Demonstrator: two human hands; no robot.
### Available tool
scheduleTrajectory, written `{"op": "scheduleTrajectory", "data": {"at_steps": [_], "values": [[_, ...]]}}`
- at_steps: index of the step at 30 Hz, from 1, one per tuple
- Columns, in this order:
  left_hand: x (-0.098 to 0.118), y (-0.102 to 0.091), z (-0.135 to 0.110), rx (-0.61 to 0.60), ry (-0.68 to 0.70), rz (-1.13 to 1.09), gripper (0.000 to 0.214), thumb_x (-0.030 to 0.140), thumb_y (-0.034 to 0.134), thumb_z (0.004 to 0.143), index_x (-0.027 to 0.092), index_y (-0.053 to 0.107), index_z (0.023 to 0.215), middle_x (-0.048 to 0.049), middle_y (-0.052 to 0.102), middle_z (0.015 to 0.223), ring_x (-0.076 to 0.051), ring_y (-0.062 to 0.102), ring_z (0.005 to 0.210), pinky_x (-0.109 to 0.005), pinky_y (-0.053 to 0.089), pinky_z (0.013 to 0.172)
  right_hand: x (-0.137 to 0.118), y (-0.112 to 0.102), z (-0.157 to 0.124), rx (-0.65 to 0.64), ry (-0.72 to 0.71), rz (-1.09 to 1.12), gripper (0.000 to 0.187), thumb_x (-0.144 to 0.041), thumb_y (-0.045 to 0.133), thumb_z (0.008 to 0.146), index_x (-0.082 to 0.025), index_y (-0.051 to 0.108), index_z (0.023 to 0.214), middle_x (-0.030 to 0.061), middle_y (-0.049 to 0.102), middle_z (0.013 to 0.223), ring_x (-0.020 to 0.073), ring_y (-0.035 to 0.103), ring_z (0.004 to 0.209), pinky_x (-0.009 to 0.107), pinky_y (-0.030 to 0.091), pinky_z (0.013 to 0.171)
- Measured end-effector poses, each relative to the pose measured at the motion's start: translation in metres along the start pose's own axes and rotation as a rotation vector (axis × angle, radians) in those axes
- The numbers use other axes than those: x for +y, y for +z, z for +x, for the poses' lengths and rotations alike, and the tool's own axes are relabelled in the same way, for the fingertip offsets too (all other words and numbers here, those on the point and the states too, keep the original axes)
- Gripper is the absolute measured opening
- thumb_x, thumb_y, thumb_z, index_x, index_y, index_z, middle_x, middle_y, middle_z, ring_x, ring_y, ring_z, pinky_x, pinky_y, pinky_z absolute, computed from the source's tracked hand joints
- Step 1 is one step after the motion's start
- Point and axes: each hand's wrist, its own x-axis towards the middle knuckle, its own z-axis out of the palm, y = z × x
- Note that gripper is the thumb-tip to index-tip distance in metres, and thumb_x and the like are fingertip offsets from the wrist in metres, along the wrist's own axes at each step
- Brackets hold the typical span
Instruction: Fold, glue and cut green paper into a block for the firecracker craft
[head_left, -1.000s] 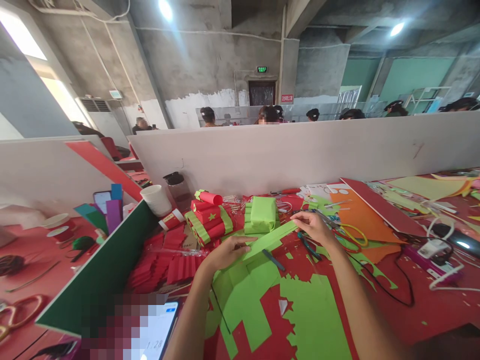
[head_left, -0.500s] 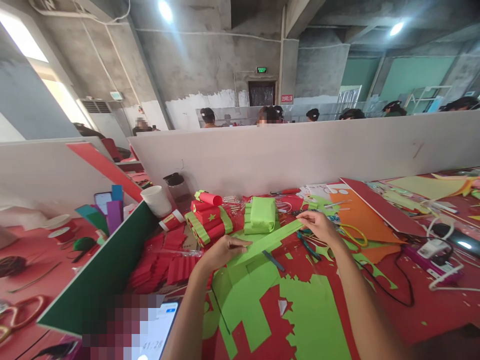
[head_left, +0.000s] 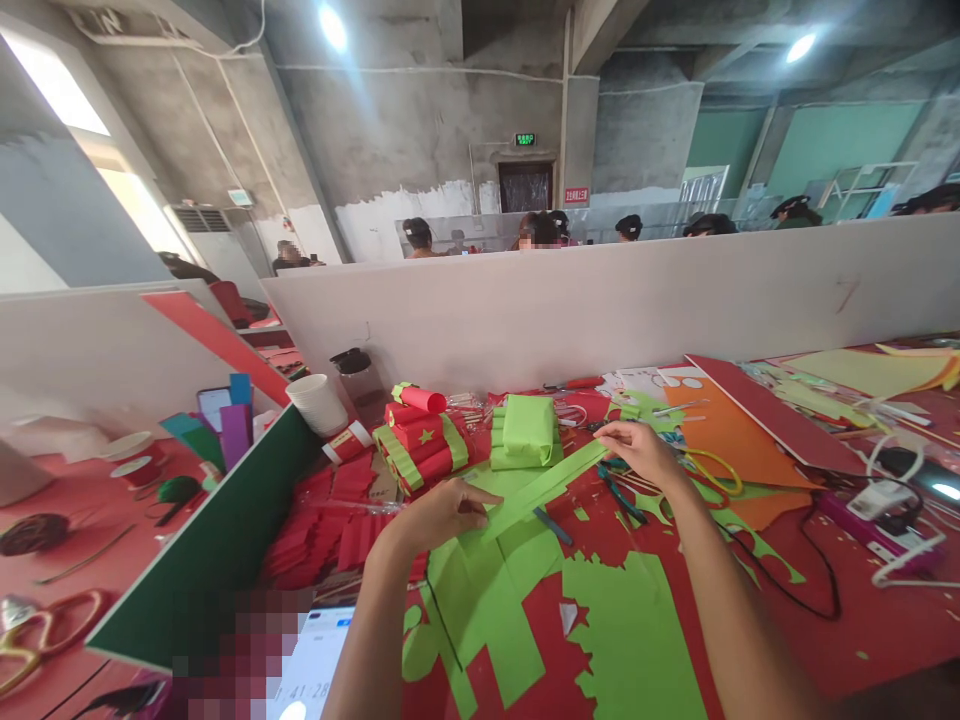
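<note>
A long green paper strip [head_left: 547, 485] is stretched between my two hands above the table. My left hand [head_left: 439, 512] pinches its near end, fingers closed. My right hand [head_left: 637, 450] pinches its far end, fingers closed. Below lie cut green paper sheets [head_left: 630, 640] on the red tabletop [head_left: 885, 625]. Behind the strip sits a folded green paper block [head_left: 526, 430], and to its left a red and green paper tank model [head_left: 420, 440]. Scissors [head_left: 619, 495] lie under my right wrist.
A dark green board [head_left: 217, 545] slants at the left, with a white paper cup [head_left: 319, 402] beyond it. A phone [head_left: 311, 670] lies at the bottom edge. Orange paper [head_left: 720, 430], cables [head_left: 810, 580] and a glue gun [head_left: 877, 500] crowd the right. A white partition [head_left: 600, 300] backs the table; other people sit behind it.
My left hand has slid slightly along the strip's near end. The strip stays stretched between both hands. The camera has tilted a little.
</note>
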Motion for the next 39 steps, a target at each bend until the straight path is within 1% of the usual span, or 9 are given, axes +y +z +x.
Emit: {"op": "scheduleTrajectory", "data": {"at_steps": [6,13,19,23,26,28,34,36,39], "values": [[0.01,-0.001,-0.017,-0.01,-0.031,0.058,0.049,0.032,0.06,0.081,0.02,0.065,0.128,-0.0049,0.075,0.092,-0.019,0.065,0.079,-0.025,0.047,0.069,-0.018,0.002,0.003,-0.039,-0.023,-0.047,0.026,-0.042,0.065,0.082,-0.018,0.071,0.091,0.0072,0.074,0.09,0.0205,0.072,0.066,0.03,0.058,0.064],[0.016,0.009,-0.034,0.106,0.019,0.135,0.046,0.025,0.046,0.089,0.02,0.063,0.131,-0.0077,0.073,0.105,-0.019,0.063,0.084,-0.024,0.047,0.073,-0.022,0.003,0.016,-0.085,-0.035,-0.041,0.028,-0.043,0.067,0.079,-0.017,0.071,0.088,0.0058,0.074,0.086,0.0189,0.07,0.062,0.029,0.058,0.061],[0.015,0.027,-0.049,0.111,-0.101,0.138,0.056,0.019,0.049,0.084,0.02,0.054,0.139,-0.0063,0.074,0.09,-0.018,0.064,0.072,-0.024,0.045,0.064,-0.034,0.014,0.024,-0.155,-0.073,-0.081,0.022,-0.037,0.064,0.081,-0.018,0.072,0.088,0.0069,0.075,0.091,0.0216,0.072,0.071,0.031,0.057,0.064],[0.01,0.041,-0.069,0.035,-0.222,0.072,0.077,0.013,0.053,0.072,0.022,0.041,0.148,-0.0017,0.075,0.086,-0.017,0.067,0.074,-0.022,0.044,0.062,-0.066,0.04,0.025,-0.243,-0.148,-0.239,0.018,-0.029,0.059,0.084,-0.021,0.074,0.092,0.0047,0.076,0.088,0.0199,0.071,0.065,0.028,0.053,0.061],[0.007,0.045,-0.082,-0.063,-0.297,0.025,0.086,0.013,0.054,0.07,0.023,0.032,0.152,-0.0005,0.076,0.091,-0.018,0.069,0.076,-0.022,0.044,0.059,-0.091,0.069,0.029,-0.388,-0.206,-0.31,0.019,-0.025,0.058,0.086,-0.023,0.075,0.091,0.0032,0.077,0.085,0.0185,0.07,0.062,0.026,0.05,0.06],[0.006,0.045,-0.085,-0.069,-0.323,0.042,0.083,0.016,0.054,0.073,0.023,0.029,0.152,-0.0012,0.077,0.092,-0.019,0.07,0.078,-0.023,0.045,0.061,-0.103,0.091,0.035,-0.532,-0.256,-0.328,0.02,-0.021,0.057,0.086,-0.023,0.076,0.091,0.0027,0.077,0.086,0.0174,0.07,0.063,0.025,0.049,0.061],[0.003,0.035,-0.065,0.219,-0.261,0.293,0.042,0.021,0.046,0.091,0.018,0.05,0.133,-0.0089,0.073,0.103,-0.021,0.068,0.086,-0.029,0.046,0.074,-0.101,0.152,0.055,-0.831,-0.362,-0.454,0.024,-0.01,0.055,0.085,-0.019,0.075,0.095,0.0034,0.077,0.091,0.0127,0.069,0.061,0.021,0.048,0.061],[0.0,0.035,-0.053,0.297,-0.214,0.339,0.032,0.019,0.045,0.093,0.02,0.055,0.123,-0.0101,0.069,0.113,-0.022,0.067,0.095,-0.029,0.046,0.076,-0.096,0.166,0.057,-0.867,-0.426,-0.533,0.028,-0.006,0.054,0.084,-0.019,0.075,0.097,0.0034,0.077,0.093,0.0137,0.07,0.068,0.02,0.047,0.061],[-0.006,0.042,-0.034,0.344,-0.171,0.419,0.031,0.015,0.049,0.09,0.022,0.057,0.12,-0.0108,0.064,0.12,-0.025,0.066,0.102,-0.03,0.046,0.079,-0.088,0.179,0.055,-0.883,-0.494,-0.591,0.032,-0.001,0.054,0.081,-0.02,0.076,0.094,0.0031,0.077,0.093,0.0162,0.07,0.083,0.02,0.046,0.066]]}}
